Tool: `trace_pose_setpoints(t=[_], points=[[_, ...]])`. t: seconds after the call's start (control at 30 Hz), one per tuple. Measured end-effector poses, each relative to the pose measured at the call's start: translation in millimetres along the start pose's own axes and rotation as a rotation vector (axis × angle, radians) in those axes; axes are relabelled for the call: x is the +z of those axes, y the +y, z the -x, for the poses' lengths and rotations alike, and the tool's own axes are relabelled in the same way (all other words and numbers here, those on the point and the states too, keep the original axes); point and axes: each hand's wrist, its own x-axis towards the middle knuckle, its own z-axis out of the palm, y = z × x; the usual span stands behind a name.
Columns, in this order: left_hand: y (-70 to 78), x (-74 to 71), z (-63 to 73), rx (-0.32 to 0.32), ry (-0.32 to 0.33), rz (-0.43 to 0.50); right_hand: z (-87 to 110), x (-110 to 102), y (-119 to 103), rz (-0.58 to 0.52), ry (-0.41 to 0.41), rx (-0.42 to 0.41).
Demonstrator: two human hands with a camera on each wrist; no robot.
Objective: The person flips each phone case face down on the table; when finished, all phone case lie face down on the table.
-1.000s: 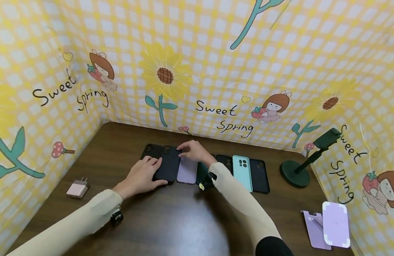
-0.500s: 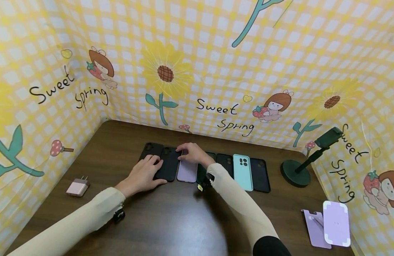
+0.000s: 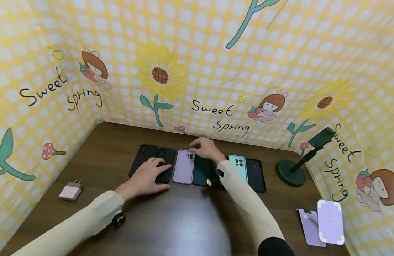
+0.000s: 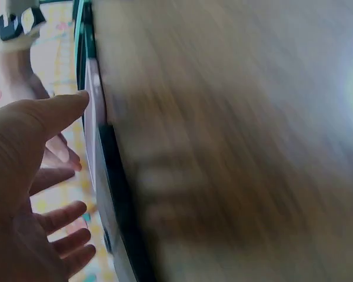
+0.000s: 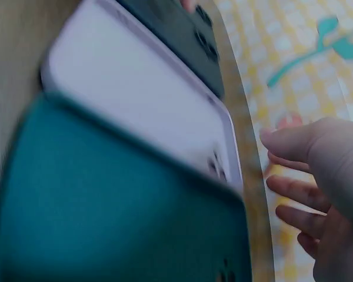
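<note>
A row of phone cases lies side by side at the back of the table. The left hand (image 3: 147, 177) is spread over two black phone cases, the far left one (image 3: 140, 158) and its neighbour (image 3: 168, 156). To their right lies a lilac phone case (image 3: 183, 169), hollow side up in the right wrist view. Beside it is a dark teal phone case (image 5: 123, 194), and the right hand (image 3: 208, 148) hovers over its back end. In the right wrist view the fingers are loosely bent with nothing between them. The right forearm partly hides another dark case.
Farther right in the row are a turquoise phone case (image 3: 239, 163) and a navy one (image 3: 256, 174). A dark green phone stand (image 3: 291, 172) stands at right, with lilac stand parts (image 3: 330, 222) nearer. A charger plug (image 3: 71, 191) lies at left. Patterned cloth walls (image 3: 209, 81) enclose the table.
The right hand has left the back end of the lilac case and moved right, uncovering that case. The left hand's fingers are spread wider over the black cases. The head view has shifted slightly.
</note>
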Motion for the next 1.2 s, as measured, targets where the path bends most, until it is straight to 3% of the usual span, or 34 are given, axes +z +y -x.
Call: trace_pose_setpoints(t=[0.17, 0.3, 0.47, 0.67, 0.73, 0.87, 0.97, 1.1, 1.2], points=[[14.4, 14.0, -14.3, 0.057, 0.024, 0.012, 4.2, -0.1, 16.1, 0.036, -0.011, 0.048], [19.4, 20.3, -23.7, 0.017, 0.026, 0.028, 0.4, 8.2, 14.2, 0.057, 0.02, 0.04], [22.1, 24.3, -25.0, -0.017, 0.006, 0.052, -3.8, 20.0, 8.5, 0.1, 0.085, 0.066], [28.2, 21.9, -24.0, 0.048, 0.073, 0.018, -2.7, 10.7, 6.6, 0.142, 0.144, -0.001], [31.4, 17.5, -21.4, 0.089, 0.147, -0.013, 0.9, -3.0, 3.3, 0.082, 0.143, -0.058], [38.5, -2.7, -13.0, 0.174, 0.338, -0.051, 13.0, -42.0, -13.5, -0.181, 0.077, -0.148], [45.1, -24.7, -10.5, 0.228, 0.45, -0.002, 25.1, -74.1, -27.4, -0.369, 0.029, -0.172], [53.7, -52.3, -10.3, 0.299, 0.544, 0.118, 40.3, -108.9, -43.2, -0.54, -0.019, -0.168], [56.4, -66.5, -10.0, 0.32, 0.565, 0.185, 46.8, -123.8, -52.4, -0.582, -0.048, -0.154]])
